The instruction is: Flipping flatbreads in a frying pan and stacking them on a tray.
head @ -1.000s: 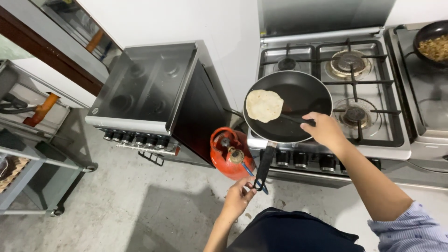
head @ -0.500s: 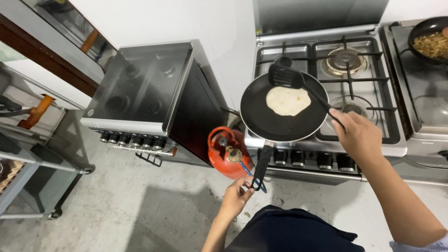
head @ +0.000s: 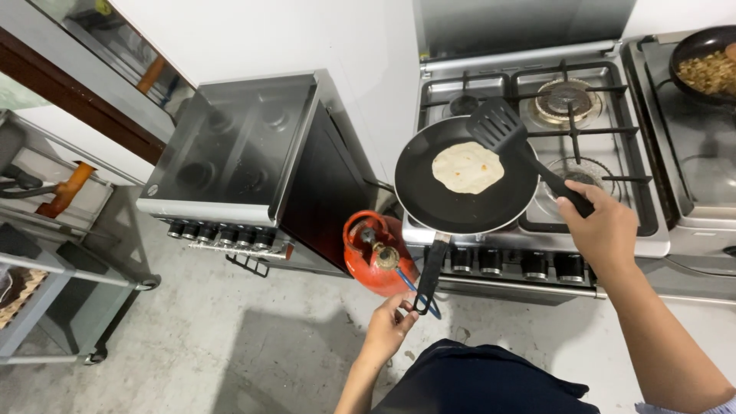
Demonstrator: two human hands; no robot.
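Spatula (head: 498, 126) now lifted off w/ its blade past the flatbread (head: 468, 166), which lies flat mid-pan, right hand (head: 602, 230) fisted on its handle, while left hand (head: 391, 326) grips the black frying pan (head: 464, 180) handle end, steadying it at the stove (head: 537, 153) front edge.

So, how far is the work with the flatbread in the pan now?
Done: the flatbread lies flat in the pan, pale with a few brown spots. In hand: the left hand grips the pan handle, and the right hand holds the spatula with its blade at the bread's edge. Left: the bread is not yet off the pan.
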